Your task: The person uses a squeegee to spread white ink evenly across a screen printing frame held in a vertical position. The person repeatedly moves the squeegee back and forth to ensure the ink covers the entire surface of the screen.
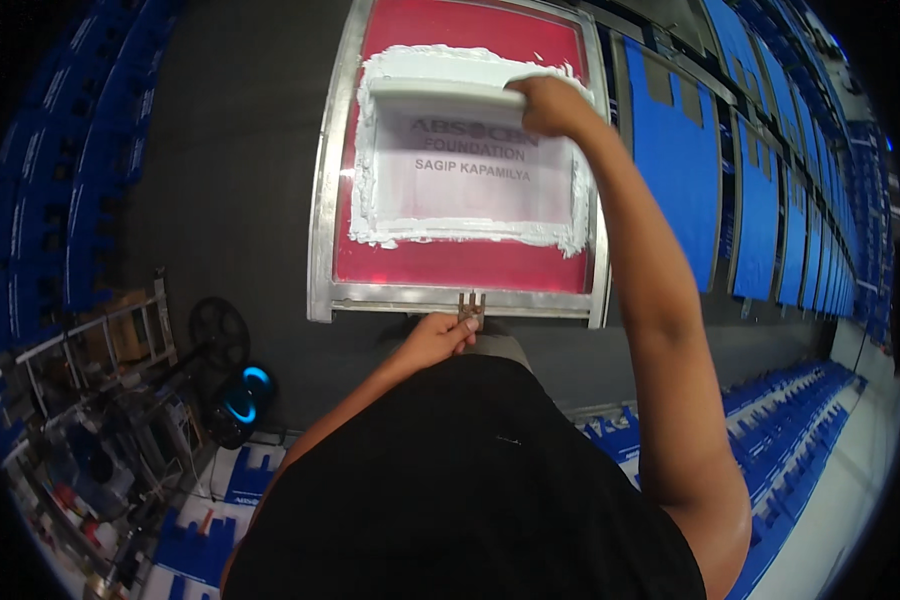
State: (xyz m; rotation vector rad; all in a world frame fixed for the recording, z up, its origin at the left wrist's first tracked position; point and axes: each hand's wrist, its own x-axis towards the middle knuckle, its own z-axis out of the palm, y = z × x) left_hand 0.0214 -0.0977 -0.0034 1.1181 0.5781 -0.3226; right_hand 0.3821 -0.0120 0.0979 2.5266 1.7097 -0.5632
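Note:
A screen-printing frame point(324, 210) with silvery metal edges lies in front of me, its red-coated mesh point(450, 268) around a pale printing window with dark lettering. Thick white ink point(364, 190) borders that window on all sides. My right hand point(558, 106) reaches to the far side and is closed on the right end of a long, pale squeegee point(430, 93), which lies across the upper part of the window. At the frame's near edge my left hand point(440, 337) is closed on a small pronged metal bracket point(472, 304).
Blue printed sheets point(665, 160) lie on racks to the right, with more blue pieces at the far left. A black speaker with glowing blue rings point(245, 393) stands at the lower left, beside a dark wheel point(218, 338) and a metal rack.

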